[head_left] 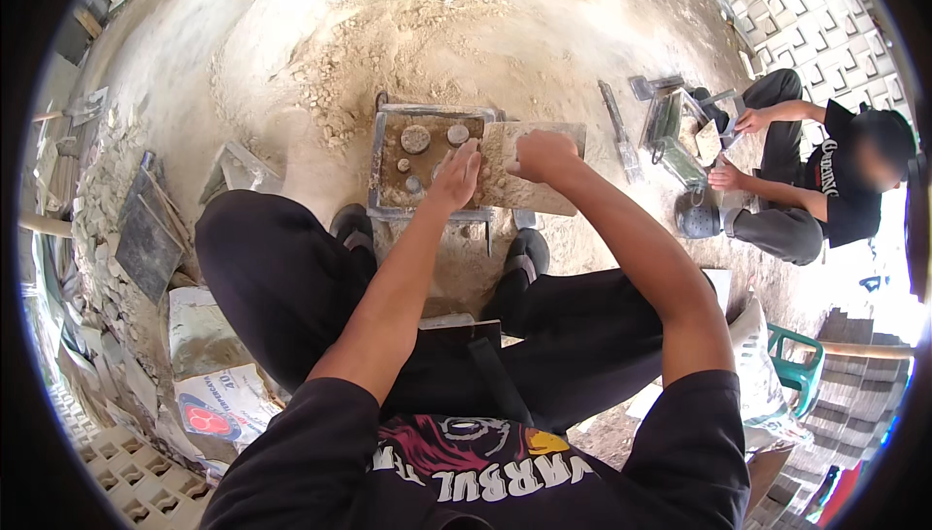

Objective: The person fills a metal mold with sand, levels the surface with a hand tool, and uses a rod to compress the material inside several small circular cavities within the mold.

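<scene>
Sitting on sandy ground (291, 35), leaning over a square metal mould (424, 161) full of sand. Left hand (456, 173) pressing at the mould's right edge, right hand (544, 154) gripping a flat sandy board (529, 181) there. Nearby, another person (825, 181) squatting, working another mould (680, 132).

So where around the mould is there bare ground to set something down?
Bare ground lies left of the metal mould, up to the slab pieces, and to its right before the long tool. It is crowded at the mould: the left hand, right hand, flat board and both shoes.
</scene>
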The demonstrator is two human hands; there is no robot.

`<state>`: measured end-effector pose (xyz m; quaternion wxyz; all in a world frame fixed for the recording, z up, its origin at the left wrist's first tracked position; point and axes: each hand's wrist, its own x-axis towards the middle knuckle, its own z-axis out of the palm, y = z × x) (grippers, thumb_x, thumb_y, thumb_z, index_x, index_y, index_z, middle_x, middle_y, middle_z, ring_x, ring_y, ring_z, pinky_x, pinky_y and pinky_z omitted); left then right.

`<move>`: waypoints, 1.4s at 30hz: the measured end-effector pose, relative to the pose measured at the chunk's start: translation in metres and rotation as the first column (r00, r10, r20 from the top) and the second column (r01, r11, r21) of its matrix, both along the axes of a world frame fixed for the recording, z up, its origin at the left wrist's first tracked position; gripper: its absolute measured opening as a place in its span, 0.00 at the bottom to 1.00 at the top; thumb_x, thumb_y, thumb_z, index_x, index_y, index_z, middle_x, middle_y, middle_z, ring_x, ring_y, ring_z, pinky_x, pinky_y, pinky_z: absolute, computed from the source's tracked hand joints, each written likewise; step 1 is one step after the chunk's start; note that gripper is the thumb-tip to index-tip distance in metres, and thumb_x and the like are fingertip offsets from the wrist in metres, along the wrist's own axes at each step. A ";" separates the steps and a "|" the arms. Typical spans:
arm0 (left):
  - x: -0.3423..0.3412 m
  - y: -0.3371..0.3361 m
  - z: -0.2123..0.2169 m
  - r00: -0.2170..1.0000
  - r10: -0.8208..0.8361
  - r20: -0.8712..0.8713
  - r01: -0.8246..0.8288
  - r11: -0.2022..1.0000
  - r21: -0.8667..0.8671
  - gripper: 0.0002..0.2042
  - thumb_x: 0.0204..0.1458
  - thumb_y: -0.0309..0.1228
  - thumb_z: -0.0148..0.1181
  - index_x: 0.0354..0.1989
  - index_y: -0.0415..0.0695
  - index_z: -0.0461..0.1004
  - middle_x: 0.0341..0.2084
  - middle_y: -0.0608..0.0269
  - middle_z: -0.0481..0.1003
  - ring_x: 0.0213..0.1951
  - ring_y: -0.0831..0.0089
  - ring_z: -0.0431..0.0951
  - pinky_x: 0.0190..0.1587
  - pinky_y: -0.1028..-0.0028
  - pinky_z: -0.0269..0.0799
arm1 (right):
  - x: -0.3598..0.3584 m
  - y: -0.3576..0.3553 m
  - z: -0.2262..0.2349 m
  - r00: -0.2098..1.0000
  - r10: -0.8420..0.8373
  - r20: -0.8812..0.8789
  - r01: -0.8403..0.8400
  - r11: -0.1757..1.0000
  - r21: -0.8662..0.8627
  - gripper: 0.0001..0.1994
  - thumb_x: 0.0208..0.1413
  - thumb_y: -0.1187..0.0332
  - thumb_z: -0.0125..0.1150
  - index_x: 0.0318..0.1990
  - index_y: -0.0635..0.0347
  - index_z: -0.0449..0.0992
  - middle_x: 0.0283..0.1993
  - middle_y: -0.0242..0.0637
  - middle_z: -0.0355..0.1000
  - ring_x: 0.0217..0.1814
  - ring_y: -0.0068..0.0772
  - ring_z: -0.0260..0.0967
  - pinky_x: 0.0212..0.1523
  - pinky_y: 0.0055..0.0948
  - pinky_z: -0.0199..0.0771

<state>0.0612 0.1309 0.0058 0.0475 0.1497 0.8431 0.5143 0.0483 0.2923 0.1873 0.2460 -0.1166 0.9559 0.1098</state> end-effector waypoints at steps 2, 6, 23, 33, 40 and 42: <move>0.008 -0.010 -0.008 0.998 -0.055 -0.043 0.050 0.993 -0.106 0.31 0.66 0.50 0.27 0.67 0.38 0.56 0.65 0.51 0.59 0.69 0.59 0.53 0.71 0.63 0.39 | 0.002 -0.013 -0.002 1.000 0.007 -0.016 -0.008 1.000 -0.010 0.21 0.51 0.47 0.63 0.41 0.56 0.81 0.43 0.41 0.78 0.47 0.43 0.76 0.44 0.41 0.78; 0.019 -0.007 -0.002 0.989 -0.118 -0.084 0.100 0.976 -0.194 0.29 0.66 0.47 0.29 0.66 0.38 0.57 0.65 0.52 0.60 0.69 0.59 0.53 0.71 0.62 0.41 | 0.004 -0.020 -0.007 0.998 -0.031 -0.053 0.032 0.999 0.012 0.20 0.49 0.50 0.67 0.42 0.54 0.81 0.45 0.38 0.78 0.49 0.40 0.76 0.44 0.37 0.79; 0.001 -0.042 -0.008 0.902 -0.266 -0.340 0.001 0.789 -0.615 0.30 0.60 0.42 0.46 0.67 0.39 0.54 0.69 0.52 0.51 0.71 0.60 0.47 0.72 0.59 0.38 | -0.033 0.002 0.035 0.968 -0.236 -0.086 0.238 0.971 0.016 0.18 0.59 0.56 0.53 0.49 0.55 0.78 0.50 0.41 0.76 0.54 0.43 0.74 0.49 0.40 0.76; -0.119 -0.076 0.014 0.947 0.071 -0.313 -0.250 0.776 -0.579 0.29 0.62 0.47 0.39 0.66 0.39 0.57 0.69 0.51 0.53 0.72 0.60 0.46 0.71 0.51 0.31 | -0.102 0.074 -0.026 0.807 -0.565 -0.171 0.506 0.811 -0.293 0.27 0.50 0.48 0.59 0.47 0.64 0.77 0.50 0.52 0.75 0.54 0.50 0.72 0.54 0.45 0.71; -0.188 -0.092 -0.001 0.992 0.055 -0.111 -0.115 0.740 -0.663 0.29 0.62 0.50 0.37 0.64 0.40 0.61 0.67 0.50 0.55 0.71 0.60 0.48 0.71 0.50 0.35 | -0.194 0.056 -0.075 0.868 -0.482 -0.120 0.441 0.859 -0.260 0.23 0.50 0.51 0.61 0.44 0.63 0.78 0.47 0.50 0.76 0.51 0.50 0.74 0.52 0.44 0.73; -0.187 -0.090 -0.003 0.992 0.085 -0.089 -0.122 0.732 -0.670 0.29 0.62 0.50 0.40 0.63 0.41 0.62 0.66 0.51 0.59 0.70 0.60 0.52 0.71 0.52 0.37 | -0.225 0.049 -0.095 0.891 -0.442 -0.103 0.413 0.884 -0.220 0.22 0.51 0.52 0.61 0.44 0.63 0.78 0.46 0.50 0.76 0.51 0.50 0.74 0.52 0.44 0.73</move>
